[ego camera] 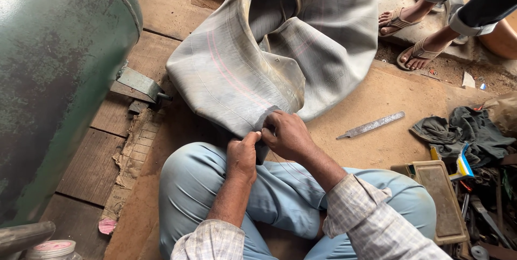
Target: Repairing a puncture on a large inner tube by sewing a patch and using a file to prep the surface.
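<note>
Left hand (242,155) and right hand (285,133), fingers pinched shut on grey inner tube (242,71)

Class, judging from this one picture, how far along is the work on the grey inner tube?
Done: the inner tube lies deflated and folded on the floor, and a metal file is set aside. In hand: the left hand and right hand pinch one spot on its near edge. Left: no patch shows on the tube.
</note>
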